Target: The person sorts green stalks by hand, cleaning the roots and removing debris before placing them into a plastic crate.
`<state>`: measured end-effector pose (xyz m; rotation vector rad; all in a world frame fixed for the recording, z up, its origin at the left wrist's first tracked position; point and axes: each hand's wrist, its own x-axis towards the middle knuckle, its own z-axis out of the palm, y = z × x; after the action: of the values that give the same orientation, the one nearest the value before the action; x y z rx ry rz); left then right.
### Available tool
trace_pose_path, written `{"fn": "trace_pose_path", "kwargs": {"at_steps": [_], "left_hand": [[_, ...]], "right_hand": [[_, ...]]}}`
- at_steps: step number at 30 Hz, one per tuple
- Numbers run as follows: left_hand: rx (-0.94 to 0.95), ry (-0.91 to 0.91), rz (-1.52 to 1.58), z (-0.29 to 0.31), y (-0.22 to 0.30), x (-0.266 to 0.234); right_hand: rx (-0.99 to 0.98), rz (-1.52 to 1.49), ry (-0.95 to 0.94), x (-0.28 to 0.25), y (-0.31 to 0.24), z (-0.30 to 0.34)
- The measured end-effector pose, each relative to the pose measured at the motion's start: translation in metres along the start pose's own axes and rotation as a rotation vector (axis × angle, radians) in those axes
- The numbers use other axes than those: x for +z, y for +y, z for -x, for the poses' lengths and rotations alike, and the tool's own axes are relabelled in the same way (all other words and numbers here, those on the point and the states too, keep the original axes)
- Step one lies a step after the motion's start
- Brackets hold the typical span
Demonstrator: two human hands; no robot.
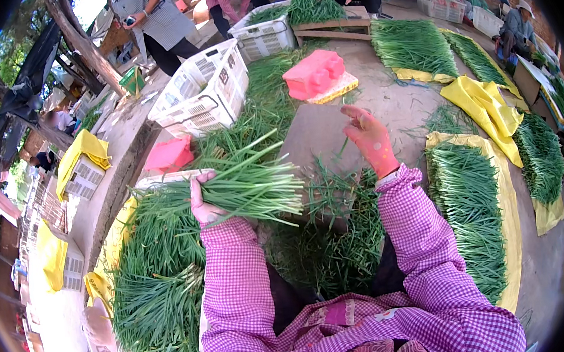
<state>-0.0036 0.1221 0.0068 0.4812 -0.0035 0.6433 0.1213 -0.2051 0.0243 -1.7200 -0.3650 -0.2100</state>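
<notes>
My left hand [205, 197] is closed round the middle of a loose bunch of green chives [256, 186]; their pale cut ends point right and the leafy ends trail left. My right hand [367, 140], in an orange-red glove, is held up to the right of the bunch, fingers apart and nothing in them. Below and between the hands, a grey board [315, 129] slopes down, strewn with loose green scraps [327, 192]. At my left, a crate heaped with chives [155, 301] stands beside my forearm.
Chives in neat rows [466, 213] lie on yellow sheeting to my right, with more rows [411, 44] beyond. Ahead are a white crate [204, 92], a pink block-shaped thing [315, 74] and another pink piece [169, 155]. Several people work farther off; one stands by a tree trunk [86, 49].
</notes>
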Motion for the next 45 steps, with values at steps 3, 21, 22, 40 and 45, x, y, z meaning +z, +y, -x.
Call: {"fn": "trace_pose_path", "kwargs": {"at_steps": [3, 21, 22, 40, 45], "left_hand": [[0.032, 0.063, 0.045, 0.003, -0.008, 0.003], [-0.046, -0.044, 0.056, -0.002, -0.002, -0.018], [0.001, 0.000, 0.033, -0.004, -0.005, -0.018], [0.023, -0.134, -0.060, -0.006, -0.008, -0.026], [-0.073, -0.142, -0.057, 0.004, -0.010, -0.007]], "right_hand": [[-0.115, -0.074, -0.215, 0.014, 0.000, 0.012], [0.221, -0.472, -0.221, 0.023, -0.016, 0.010], [0.258, -0.459, -0.261, 0.023, -0.017, 0.011], [0.282, -0.583, -0.500, 0.072, -0.033, 0.043], [0.386, -0.656, -0.507, 0.082, -0.025, 0.047]]}}
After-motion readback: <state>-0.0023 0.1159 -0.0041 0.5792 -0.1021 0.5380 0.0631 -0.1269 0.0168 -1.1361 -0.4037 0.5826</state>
